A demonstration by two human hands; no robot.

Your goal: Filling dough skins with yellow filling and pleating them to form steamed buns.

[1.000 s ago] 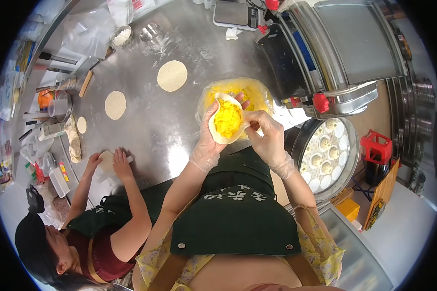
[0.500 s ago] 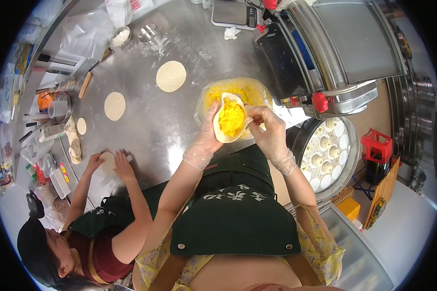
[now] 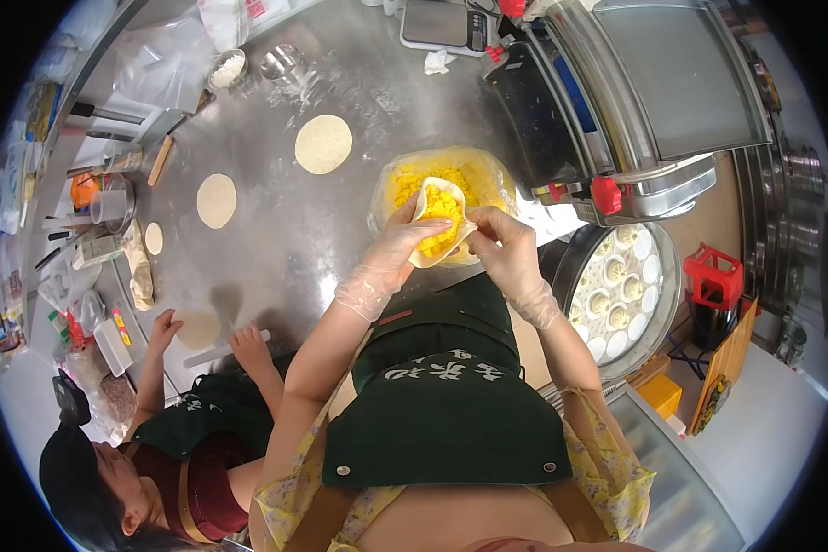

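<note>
A round dough wrapper point(image 3: 426, 190) heaped with yellow chopped filling point(image 3: 441, 210) is held up in front of me. My left hand point(image 3: 396, 250), in a clear plastic glove, cups it from the left with the thumb lying over the filling. On the other side, my right hand point(image 3: 506, 248), also gloved, pinches the wrapper's right edge, where the dough is gathered into a small fold. Just behind, partly hidden by the wrapper, sits a plastic-lined bowl point(image 3: 499, 182) of the same yellow filling.
A round steamer point(image 3: 674, 287) with pleated buns stands right, below a metal rolling machine point(image 3: 616, 110). Flat dough rounds point(image 3: 323, 144) lie on the steel table point(image 3: 267, 221). At left, a co-worker's hands point(image 3: 251, 348) are beside a rolling pin point(image 3: 213, 354) and a dough round. A scale point(image 3: 437, 26) stands far back.
My left thumb has come over onto the filling, and the wrapper has drawn in a little narrower. The co-worker's hands have moved apart, off the dough round, uncovering the rolling pin.
</note>
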